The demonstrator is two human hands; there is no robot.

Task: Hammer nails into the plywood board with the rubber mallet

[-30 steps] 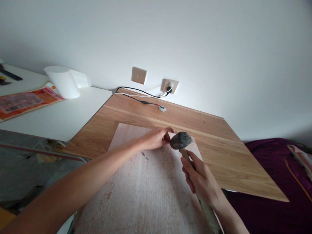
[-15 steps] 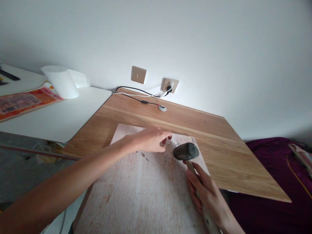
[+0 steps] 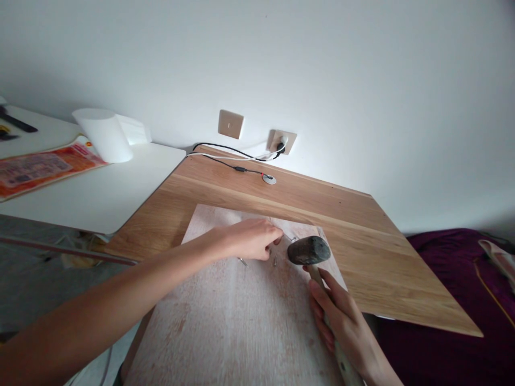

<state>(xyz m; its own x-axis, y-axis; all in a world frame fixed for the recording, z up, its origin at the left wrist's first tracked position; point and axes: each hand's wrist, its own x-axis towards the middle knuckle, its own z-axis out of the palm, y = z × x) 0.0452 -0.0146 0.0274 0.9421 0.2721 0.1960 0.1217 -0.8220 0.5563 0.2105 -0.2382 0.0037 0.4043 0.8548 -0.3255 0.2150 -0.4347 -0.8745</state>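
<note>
My right hand is wrapped round the pale handle of a mallet with a dark, worn, barrel-shaped head. The head is raised over the far right part of a whitish, wood-grained board. My left hand is closed, fingers curled down, over the far part of this board, just left of the mallet head. Whatever its fingertips hold is hidden. A small metal piece shows between those fingertips and the mallet. Another thin metal piece lies below my left wrist, partly covered. A small piece is below the fingers.
The board rests on a wooden desktop against the wall. Black and white cables run to a wall socket. On a white table at left stand a white roll and an orange packet. Purple fabric lies right.
My left hand has curled tighter and lowered slightly, its forearm now covering more of the metal piece below it. The mallet and my right hand have hardly moved.
</note>
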